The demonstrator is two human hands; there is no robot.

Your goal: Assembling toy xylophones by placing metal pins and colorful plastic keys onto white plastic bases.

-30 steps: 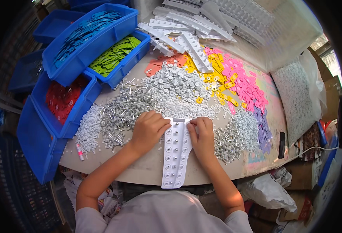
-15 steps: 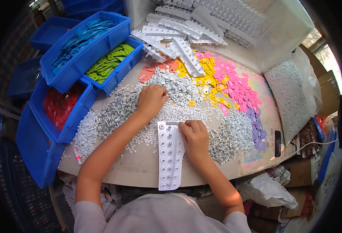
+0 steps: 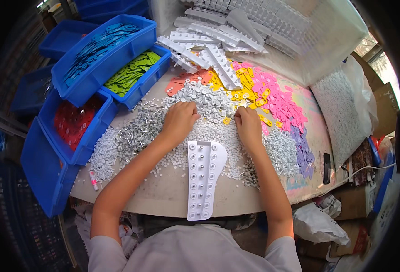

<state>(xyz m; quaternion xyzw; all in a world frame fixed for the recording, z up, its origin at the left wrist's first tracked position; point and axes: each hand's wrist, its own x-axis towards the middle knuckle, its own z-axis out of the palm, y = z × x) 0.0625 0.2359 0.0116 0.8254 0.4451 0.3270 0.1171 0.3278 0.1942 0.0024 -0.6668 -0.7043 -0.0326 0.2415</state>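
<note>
At the table's front edge lies a white plastic strip with rows of round sockets and a middle row of metal pins; neither hand touches it. My left hand is at the near left side of a heap of white ring-shaped pieces, fingers curled together. On that heap's right side, by the yellow tabs, my right hand has its fingertips pinched together. Whatever either hand holds is too small or hidden to make out. Small white discs spread between the two forearms.
Piles of metal pins, pink tabs and purple tabs cover the table. Blue bins are stacked at left. More white strips lie at the back before a translucent tub. A dark phone-shaped object rests at right.
My right hand has left the white strip and moved away from me to the heap of ring-shaped pieces. The strip now lies untouched. My left hand has shifted only slightly.
</note>
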